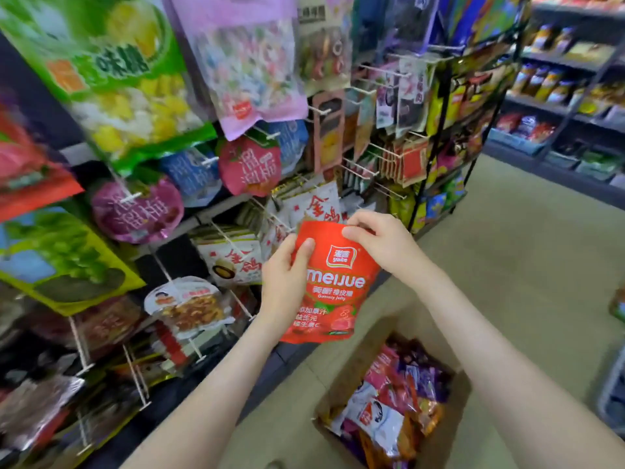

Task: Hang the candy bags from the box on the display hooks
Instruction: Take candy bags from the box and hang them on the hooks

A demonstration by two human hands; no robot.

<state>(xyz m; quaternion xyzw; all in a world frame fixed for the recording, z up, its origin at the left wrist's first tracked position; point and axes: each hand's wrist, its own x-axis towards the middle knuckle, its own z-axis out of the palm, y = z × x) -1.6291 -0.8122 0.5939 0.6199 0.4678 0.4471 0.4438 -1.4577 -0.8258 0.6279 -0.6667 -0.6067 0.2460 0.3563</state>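
The left hand [287, 275] grips the left edge of a red bag [333, 282], thumb pressed on its front near the top and the other fingers curled behind. The right hand [375, 238] pinches the bag's top right corner, fingers bent over the upper edge. The bag is off the hooks, held between both hands, upright with a slight tilt and its printed face toward the camera. It hangs in the air just in front of the lower middle of the display, up and left of the box [341, 377].

The box is open cardboard, standing on the floor [507, 265] at near right, and holds a jumble of candy bags [399, 394] in pink, purple, white and orange.

White wire hooks [137, 377] stick out of the display at left, most of them loaded. White bags [318, 203] with red characters hang right behind the red bag's top edge. Further left hangs a round purple bag [138, 211], with a big green bag [111, 79] and a pink bag [243, 62] above.

A black wire rack [436, 130] of small packets stands to the right of the display. Shelves [558, 96] of goods line the far right.
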